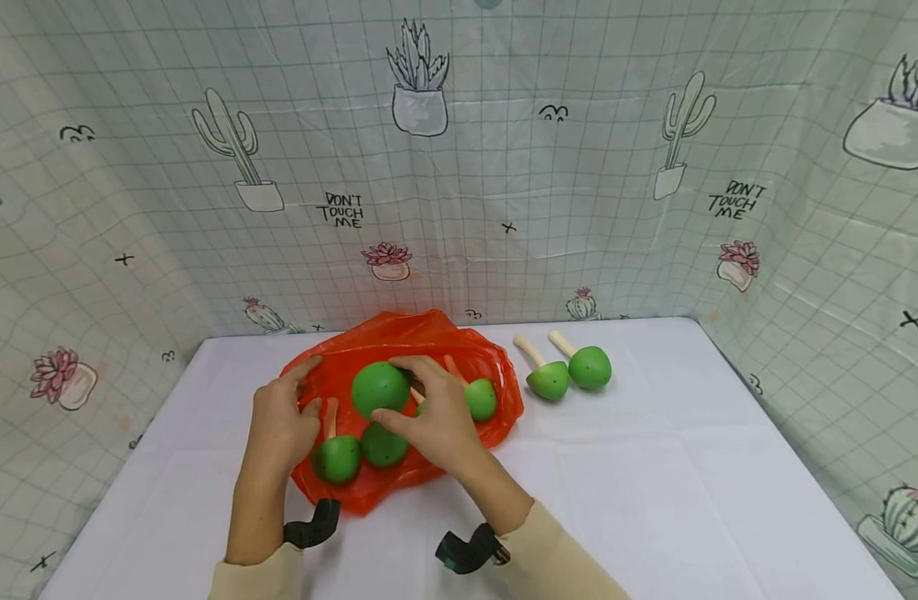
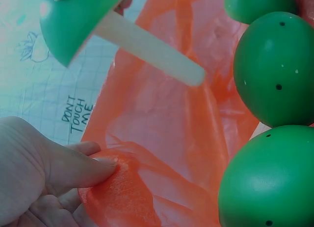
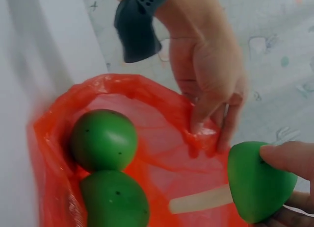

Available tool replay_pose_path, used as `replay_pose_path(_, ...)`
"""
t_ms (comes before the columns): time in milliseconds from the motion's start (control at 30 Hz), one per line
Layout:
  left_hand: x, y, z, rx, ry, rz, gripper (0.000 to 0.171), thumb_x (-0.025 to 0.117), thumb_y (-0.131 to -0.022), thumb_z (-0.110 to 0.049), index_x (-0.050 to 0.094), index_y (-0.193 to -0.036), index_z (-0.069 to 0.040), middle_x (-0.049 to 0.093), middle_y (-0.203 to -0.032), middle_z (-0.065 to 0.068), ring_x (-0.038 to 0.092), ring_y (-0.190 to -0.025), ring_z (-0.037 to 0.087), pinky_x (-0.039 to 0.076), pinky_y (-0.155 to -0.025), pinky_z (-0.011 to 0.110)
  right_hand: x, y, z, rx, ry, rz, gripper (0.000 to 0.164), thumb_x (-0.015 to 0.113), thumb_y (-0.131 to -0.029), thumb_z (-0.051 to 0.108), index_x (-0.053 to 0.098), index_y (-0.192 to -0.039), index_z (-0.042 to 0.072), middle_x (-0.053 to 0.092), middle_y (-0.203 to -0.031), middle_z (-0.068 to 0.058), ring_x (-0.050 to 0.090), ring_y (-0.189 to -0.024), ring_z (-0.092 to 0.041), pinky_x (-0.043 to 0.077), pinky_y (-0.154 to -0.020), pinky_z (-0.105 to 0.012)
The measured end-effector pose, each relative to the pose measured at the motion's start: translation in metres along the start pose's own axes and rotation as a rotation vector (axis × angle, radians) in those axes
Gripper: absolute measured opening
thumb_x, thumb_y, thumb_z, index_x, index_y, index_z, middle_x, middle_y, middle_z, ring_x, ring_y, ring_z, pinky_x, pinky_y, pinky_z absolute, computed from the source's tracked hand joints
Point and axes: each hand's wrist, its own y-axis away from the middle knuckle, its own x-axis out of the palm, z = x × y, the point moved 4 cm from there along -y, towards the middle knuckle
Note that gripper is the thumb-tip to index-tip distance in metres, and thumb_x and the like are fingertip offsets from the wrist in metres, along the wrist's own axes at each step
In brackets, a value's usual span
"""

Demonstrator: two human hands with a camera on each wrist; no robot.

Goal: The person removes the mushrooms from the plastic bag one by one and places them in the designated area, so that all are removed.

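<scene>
A red plastic bag lies spread open on the table. My left hand pinches its left edge between thumb and fingers, as the left wrist view shows. Over the bag's opening, my right hand holds a toy mushroom by its green, black-dotted cap. Its pale stem points away from the palm, over the bag, in the right wrist view. Inside the bag lie several more toy mushrooms, among them one at the front left, one beside it and one at the right.
Two more green toy mushrooms, a nearer one and one to its right, lie on the white table right of the bag. A printed curtain with cactus drawings rises behind the table and along both sides.
</scene>
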Motion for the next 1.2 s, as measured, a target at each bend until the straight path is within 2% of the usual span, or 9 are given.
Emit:
replay_pose_path(133,0.0,0.0,-0.001,-0.025,-0.001,0.011,0.059,0.06,-0.097,0.009,0.05,-0.154,0.0,0.056,-0.145,0.032,0.055,-0.128,0.05,0.051,-0.104,0.061,-0.009,0.001,0.0,0.027,-0.045,-0.008,0.06,0.089,-0.085,0.015,0.064,-0.138,0.004,0.068,-0.133,-0.008,0.066,-0.122,-0.026,0.043,-0.117,-0.052)
replay_pose_path(233,0.001,0.0,-0.001,-0.026,-0.005,0.007,0.059,0.061,-0.096,0.009,0.051,-0.154,0.0,0.056,-0.145,0.032,0.056,-0.129,0.05,0.051,-0.103,0.061,-0.018,0.003,-0.001,0.047,-0.08,-0.023,0.06,0.089,-0.084,0.015,0.065,-0.138,0.005,0.067,-0.133,-0.006,0.065,-0.121,-0.025,0.058,-0.101,-0.044)
replay_pose_path(400,0.002,0.0,-0.002,-0.019,-0.007,0.001,0.059,0.062,-0.096,0.009,0.051,-0.153,0.0,0.057,-0.144,0.032,0.058,-0.126,0.05,0.052,-0.102,0.06,-0.032,0.005,-0.001,0.034,-0.14,-0.057,0.06,0.089,-0.083,0.01,0.065,-0.137,0.003,0.067,-0.133,-0.006,0.066,-0.122,-0.023,0.057,-0.103,-0.041)
replay_pose_path(567,0.002,0.0,-0.002,-0.021,-0.013,0.007,0.059,0.062,-0.096,0.009,0.051,-0.153,0.0,0.056,-0.145,0.031,0.057,-0.127,0.05,0.051,-0.102,0.061,-0.046,0.005,0.001,0.024,-0.23,-0.078,0.061,0.089,-0.083,0.004,0.063,-0.138,-0.001,0.066,-0.133,-0.01,0.065,-0.126,-0.028,0.053,-0.107,-0.036)
replay_pose_path(733,0.003,0.0,-0.002,-0.03,-0.016,0.011,0.06,0.063,-0.096,0.009,0.051,-0.154,0.0,0.056,-0.145,0.031,0.056,-0.128,0.05,0.051,-0.103,0.061,-0.061,0.005,-0.001,0.027,-0.25,-0.114,0.06,0.088,-0.084,0.003,0.063,-0.138,0.001,0.066,-0.135,-0.01,0.065,-0.127,-0.027,0.053,-0.106,-0.035)
replay_pose_path(967,0.003,0.0,-0.002,-0.016,-0.01,0.004,0.059,0.063,-0.096,0.009,0.051,-0.153,0.001,0.057,-0.145,0.031,0.057,-0.128,0.05,0.051,-0.103,0.061,-0.081,0.003,-0.008,0.029,-0.312,-0.147,0.062,0.085,-0.085,-0.001,0.059,-0.141,-0.003,0.061,-0.142,-0.014,0.06,-0.132,-0.029,0.051,-0.107,-0.029)
replay_pose_path(1200,0.002,0.0,-0.001,0.0,-0.01,-0.006,0.059,0.063,-0.095,0.01,0.052,-0.152,0.001,0.058,-0.143,0.032,0.059,-0.126,0.05,0.051,-0.102,0.061,-0.103,0.0,-0.016,0.029,-0.359,-0.214,0.06,0.083,-0.085,-0.004,0.059,-0.14,-0.006,0.062,-0.14,-0.018,0.06,-0.131,-0.029,0.051,-0.107,-0.029)
